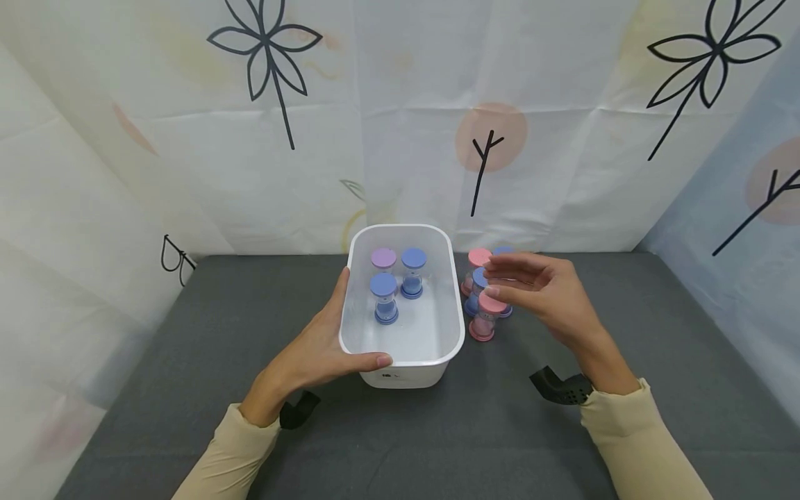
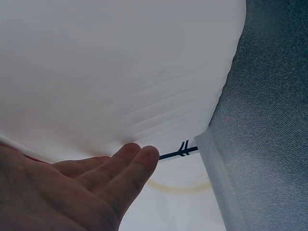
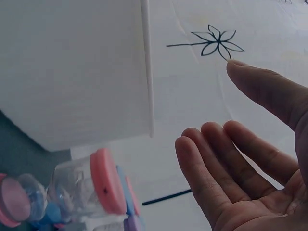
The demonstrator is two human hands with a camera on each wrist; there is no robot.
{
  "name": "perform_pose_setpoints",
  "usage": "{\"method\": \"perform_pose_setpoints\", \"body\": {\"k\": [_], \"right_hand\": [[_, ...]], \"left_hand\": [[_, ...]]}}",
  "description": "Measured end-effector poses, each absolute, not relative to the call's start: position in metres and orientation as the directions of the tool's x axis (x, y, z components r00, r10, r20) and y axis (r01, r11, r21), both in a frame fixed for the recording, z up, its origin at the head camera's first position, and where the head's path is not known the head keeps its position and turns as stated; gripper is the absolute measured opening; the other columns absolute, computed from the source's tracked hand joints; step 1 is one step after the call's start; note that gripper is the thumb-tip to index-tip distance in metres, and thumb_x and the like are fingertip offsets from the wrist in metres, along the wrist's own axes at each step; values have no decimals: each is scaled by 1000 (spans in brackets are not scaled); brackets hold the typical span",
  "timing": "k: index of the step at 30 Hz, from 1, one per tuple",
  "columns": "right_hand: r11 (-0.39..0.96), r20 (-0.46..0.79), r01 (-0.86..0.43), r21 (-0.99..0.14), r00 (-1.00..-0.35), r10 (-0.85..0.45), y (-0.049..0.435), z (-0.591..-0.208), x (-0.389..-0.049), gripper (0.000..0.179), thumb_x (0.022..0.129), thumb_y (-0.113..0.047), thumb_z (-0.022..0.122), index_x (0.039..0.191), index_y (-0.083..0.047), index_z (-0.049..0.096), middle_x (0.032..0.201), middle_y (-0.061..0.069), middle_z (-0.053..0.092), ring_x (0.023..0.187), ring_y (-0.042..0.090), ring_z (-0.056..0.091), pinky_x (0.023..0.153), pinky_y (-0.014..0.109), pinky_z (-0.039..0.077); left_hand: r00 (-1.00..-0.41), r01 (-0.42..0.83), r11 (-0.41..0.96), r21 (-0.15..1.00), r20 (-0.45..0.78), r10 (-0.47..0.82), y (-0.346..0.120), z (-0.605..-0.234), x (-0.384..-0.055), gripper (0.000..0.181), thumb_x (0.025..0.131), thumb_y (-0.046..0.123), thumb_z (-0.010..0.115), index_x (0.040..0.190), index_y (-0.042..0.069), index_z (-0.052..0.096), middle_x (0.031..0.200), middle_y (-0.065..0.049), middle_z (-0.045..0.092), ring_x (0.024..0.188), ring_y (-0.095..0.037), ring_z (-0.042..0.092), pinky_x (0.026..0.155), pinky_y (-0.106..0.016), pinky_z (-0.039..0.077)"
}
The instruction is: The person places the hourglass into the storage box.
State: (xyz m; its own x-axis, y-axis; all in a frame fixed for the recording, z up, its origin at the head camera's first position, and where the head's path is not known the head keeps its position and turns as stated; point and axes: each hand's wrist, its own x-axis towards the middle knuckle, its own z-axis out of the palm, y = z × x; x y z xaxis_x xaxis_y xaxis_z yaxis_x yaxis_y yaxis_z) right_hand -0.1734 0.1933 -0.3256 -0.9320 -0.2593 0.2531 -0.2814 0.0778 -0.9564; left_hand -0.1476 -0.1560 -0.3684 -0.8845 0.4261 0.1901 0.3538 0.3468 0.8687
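In the head view, my left hand [image 1: 309, 351] holds a white plastic bin [image 1: 402, 375] at its near left corner. The thumb lies over the rim, and in the left wrist view the fingers [image 2: 127, 171] rest against the outer wall. Two blue sand timers, one nearer [image 1: 384, 286] and one farther [image 1: 413, 259], stand in the bin with a purple-topped sand timer [image 1: 383, 258]. My right hand [image 1: 553, 295] hovers with spread, relaxed fingers over a cluster of sand timers right of the bin. A pink sand timer [image 1: 492, 304] stands foremost there; the hand partly hides others.
Behind the front one in the cluster are another pink sand timer [image 1: 479, 257] and a blue one [image 1: 479, 278]. A dark grey cloth [image 1: 400, 444] covers the table. White printed curtains [image 1: 412, 173] hang at the back and sides.
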Motion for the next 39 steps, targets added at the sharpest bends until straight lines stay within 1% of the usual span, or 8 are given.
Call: {"method": "perform_pose_setpoints", "body": {"k": [6,11,17,20,23,29,34,39], "right_hand": [[110,243,-269,-957,-948,-207,206,-333,-168,44,84,4,80,125,9,65,114,11,73,105,23,71,88,27,55],[164,240,-273,-948,-952,-192,211,-335,-168,46,85,1,81,126,8,64,116,12,72,105,23,71,86,26,55],[208,235,-274,-939,-953,-193,215,-339,-169,48,84,0,81,127,13,62,117,11,72,104,20,72,86,27,56],[250,234,-278,-927,-953,-193,216,-342,-171,49,85,-3,82,127,12,62,118,10,72,105,20,72,85,26,56],[297,227,-275,-914,-956,-188,217,-345,-172,49,84,-6,83,127,9,63,121,14,70,105,21,71,84,25,56],[317,212,-272,-908,-954,-210,218,-350,-175,51,84,-6,83,128,10,62,126,26,65,106,21,71,84,25,56],[341,193,-261,-903,-956,-221,219,-352,-177,52,83,-3,84,128,10,63,125,25,65,105,20,71,83,24,56],[379,139,-215,-900,-966,-218,217,-355,-178,55,81,-7,86,128,8,63,125,23,66,104,17,71,83,24,56]], "left_hand": [[-884,360,349,865,196,425,-156,-368,-148,133,71,39,94,160,43,-4,154,4,40,115,-17,59,89,-54,53],[-885,363,357,861,198,422,-156,-368,-147,133,71,38,94,159,43,-5,154,4,39,115,-17,58,89,-52,53],[-881,367,341,865,206,426,-156,-368,-147,132,71,38,94,160,42,-3,153,3,40,116,-19,59,89,-53,53],[-880,372,338,865,212,426,-156,-368,-148,133,70,38,95,160,42,-3,154,3,40,117,-19,59,90,-54,53],[-882,364,342,866,204,424,-156,-368,-148,134,69,39,95,160,42,-3,154,3,40,116,-18,59,90,-56,52],[-888,357,366,859,192,417,-157,-369,-147,135,69,41,94,160,43,-5,155,4,38,119,-17,57,92,-56,51],[-886,364,361,858,199,420,-157,-368,-147,135,69,40,95,160,42,-4,154,4,40,118,-18,58,92,-55,51],[-883,362,350,864,198,425,-156,-368,-147,135,69,40,95,160,42,-4,153,4,41,118,-21,58,92,-55,51]]}}
